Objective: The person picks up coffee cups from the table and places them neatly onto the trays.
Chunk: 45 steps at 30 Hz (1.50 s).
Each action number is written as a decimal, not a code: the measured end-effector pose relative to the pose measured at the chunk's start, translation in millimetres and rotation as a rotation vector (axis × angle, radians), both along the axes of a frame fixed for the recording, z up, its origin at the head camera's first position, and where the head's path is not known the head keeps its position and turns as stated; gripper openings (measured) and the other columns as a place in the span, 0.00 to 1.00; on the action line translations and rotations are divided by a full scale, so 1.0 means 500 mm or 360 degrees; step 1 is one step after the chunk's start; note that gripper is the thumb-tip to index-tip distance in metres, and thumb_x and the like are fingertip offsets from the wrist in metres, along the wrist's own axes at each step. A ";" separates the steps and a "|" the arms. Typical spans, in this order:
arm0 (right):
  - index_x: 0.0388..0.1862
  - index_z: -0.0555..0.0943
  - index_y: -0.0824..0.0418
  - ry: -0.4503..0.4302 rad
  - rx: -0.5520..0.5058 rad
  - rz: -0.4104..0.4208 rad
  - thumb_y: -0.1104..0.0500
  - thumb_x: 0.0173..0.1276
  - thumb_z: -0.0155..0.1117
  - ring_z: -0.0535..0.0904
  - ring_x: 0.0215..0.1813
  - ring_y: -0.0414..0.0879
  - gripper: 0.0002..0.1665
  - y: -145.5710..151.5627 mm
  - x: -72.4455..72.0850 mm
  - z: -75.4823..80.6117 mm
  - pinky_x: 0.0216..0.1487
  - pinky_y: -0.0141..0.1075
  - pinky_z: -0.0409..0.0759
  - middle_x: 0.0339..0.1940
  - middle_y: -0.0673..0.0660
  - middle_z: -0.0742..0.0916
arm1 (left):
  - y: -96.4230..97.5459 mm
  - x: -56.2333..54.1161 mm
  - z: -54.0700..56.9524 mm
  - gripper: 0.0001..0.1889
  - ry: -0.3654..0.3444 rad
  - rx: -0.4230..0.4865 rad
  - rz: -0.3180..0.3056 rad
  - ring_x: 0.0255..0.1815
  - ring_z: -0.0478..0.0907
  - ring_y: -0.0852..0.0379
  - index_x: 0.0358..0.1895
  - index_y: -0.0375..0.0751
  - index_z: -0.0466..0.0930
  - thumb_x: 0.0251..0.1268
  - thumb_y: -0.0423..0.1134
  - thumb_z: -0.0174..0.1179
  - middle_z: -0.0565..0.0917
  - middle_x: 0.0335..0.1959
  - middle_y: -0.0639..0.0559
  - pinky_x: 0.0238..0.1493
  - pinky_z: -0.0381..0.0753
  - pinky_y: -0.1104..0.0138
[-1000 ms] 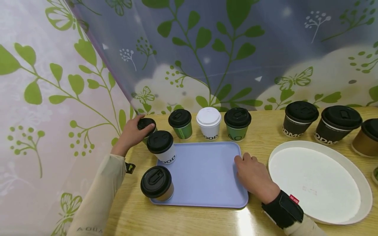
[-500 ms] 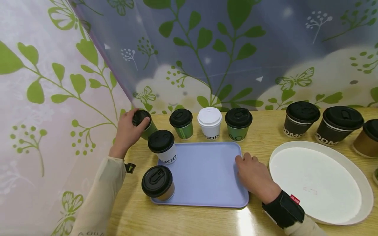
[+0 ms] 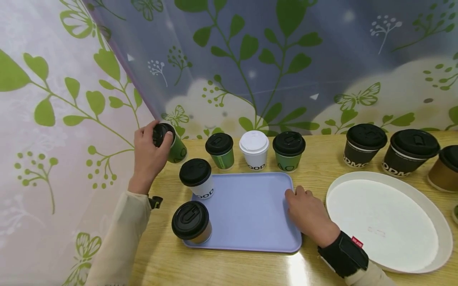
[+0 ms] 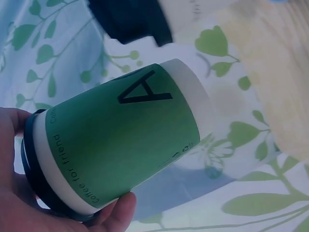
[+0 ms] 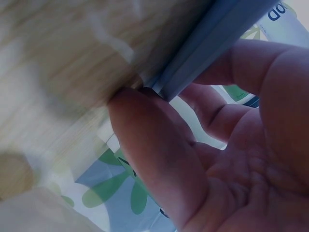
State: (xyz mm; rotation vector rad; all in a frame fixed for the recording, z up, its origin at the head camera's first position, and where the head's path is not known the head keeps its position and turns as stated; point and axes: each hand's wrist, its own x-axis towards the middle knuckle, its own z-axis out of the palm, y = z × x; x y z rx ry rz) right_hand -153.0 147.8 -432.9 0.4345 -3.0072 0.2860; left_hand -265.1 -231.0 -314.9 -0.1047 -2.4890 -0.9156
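Observation:
My left hand (image 3: 148,155) grips a green paper coffee cup (image 3: 178,150) by its black lid, left of and behind the tray. In the left wrist view the green sleeve of this cup (image 4: 125,135) shows large, with fingers and thumb round the lid rim. The cup leans in the hand; whether its base touches the table is unclear. With bent fingers my right hand (image 3: 307,214) holds the right rim of the lilac-blue tray (image 3: 250,210). Its thumb and fingers pinch the tray edge (image 5: 212,48) in the right wrist view. A white cup (image 3: 204,190) and a brown cup (image 3: 203,234), both black-lidded, stand at the tray's left side.
Behind the tray stand a green cup (image 3: 223,159), a white-lidded cup (image 3: 255,157) and another green cup (image 3: 288,162). A round white tray (image 3: 386,226) lies to the right, with black cups (image 3: 363,153) and a brown cup (image 3: 443,174) behind it. Patterned curtains border the table.
My left hand has drawn the green cup leftward and up, away from the white cup beside it, and more of its sleeve shows. The right hand stays on the tray rim.

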 end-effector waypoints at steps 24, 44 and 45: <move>0.43 0.78 0.68 -0.0031 0.0006 0.0002 0.66 0.72 0.62 0.73 0.29 0.55 0.05 0.000 0.000 0.001 0.23 0.46 0.75 0.32 0.64 0.76 | 0.077 0.069 0.069 0.29 0.0178 -0.0061 -0.0265 0.51 0.71 0.35 0.73 0.40 0.71 0.75 0.51 0.52 0.68 0.64 0.28 0.49 0.76 0.42; 0.45 0.78 0.68 -0.0017 0.0011 0.0005 0.66 0.72 0.62 0.73 0.28 0.55 0.06 0.002 -0.002 -0.004 0.22 0.47 0.76 0.32 0.64 0.76 | 0.137 0.113 0.089 0.30 0.0066 -0.0243 -0.0490 0.53 0.73 0.39 0.75 0.46 0.69 0.76 0.56 0.52 0.69 0.64 0.33 0.51 0.79 0.45; 0.45 0.78 0.68 -0.0021 0.0010 0.0004 0.66 0.72 0.62 0.73 0.29 0.55 0.06 0.002 -0.002 -0.003 0.22 0.47 0.76 0.32 0.64 0.76 | 0.140 0.114 0.089 0.30 0.0058 -0.0256 -0.0505 0.52 0.73 0.40 0.75 0.45 0.69 0.76 0.56 0.52 0.69 0.64 0.33 0.50 0.79 0.45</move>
